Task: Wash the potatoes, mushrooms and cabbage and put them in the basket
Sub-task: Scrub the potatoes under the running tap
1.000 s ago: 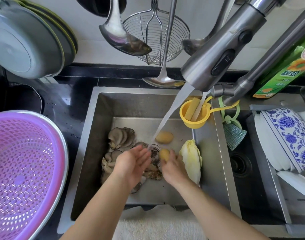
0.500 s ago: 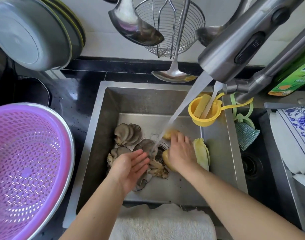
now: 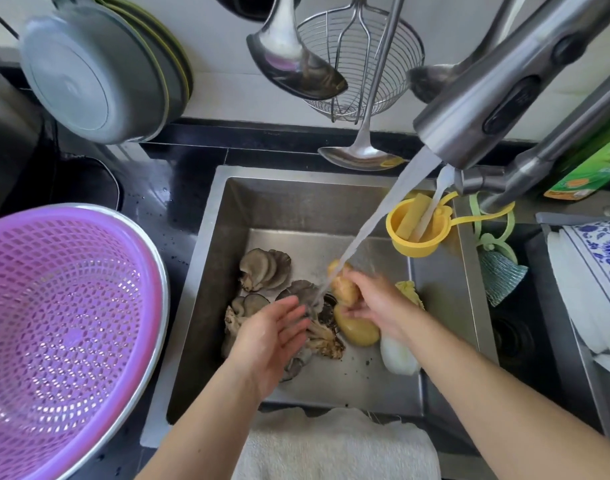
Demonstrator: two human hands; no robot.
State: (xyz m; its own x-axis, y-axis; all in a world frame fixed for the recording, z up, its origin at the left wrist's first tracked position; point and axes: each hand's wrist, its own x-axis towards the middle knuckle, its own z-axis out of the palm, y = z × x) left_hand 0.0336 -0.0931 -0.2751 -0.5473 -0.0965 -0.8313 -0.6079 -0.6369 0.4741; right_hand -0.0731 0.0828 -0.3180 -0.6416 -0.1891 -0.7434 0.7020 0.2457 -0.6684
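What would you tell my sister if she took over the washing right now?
Right hand: its grip is on a potato, held under the water from the tap.
Left hand: open, empty, palm up beside the stream, over the mushrooms.
In the sink: a second potato, the mushrooms and the cabbage.
The purple basket sits on the counter left of the sink.
Done: nothing is in the basket yet.
Left: finish rinsing this potato, wash the other potato, mushrooms and cabbage, then put all of them in the basket.
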